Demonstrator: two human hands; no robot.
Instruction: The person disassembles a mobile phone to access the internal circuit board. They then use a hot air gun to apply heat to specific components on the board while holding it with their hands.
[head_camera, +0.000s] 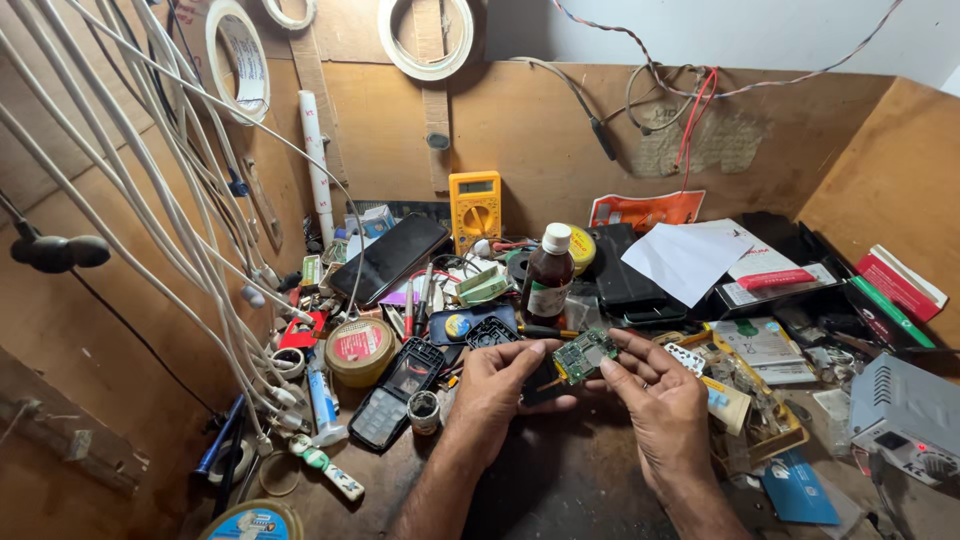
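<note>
Both hands pinch a small green circuit board (585, 354) above the workbench's near middle: left hand (497, 392) and right hand (655, 395) at opposite edges. It looks light, stiff, fragile; edges suit gripping.

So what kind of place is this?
Most likely a small phone or electronics repair bench: both hands hold a bare green circuit board, a yellow multimeter leans on the back wall, and an opened phone shell lies among scattered parts.

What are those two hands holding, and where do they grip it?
A small green circuit board, pinched by its edges: left hand at its lower left edge, right hand at its right edge, above the workbench.
</note>
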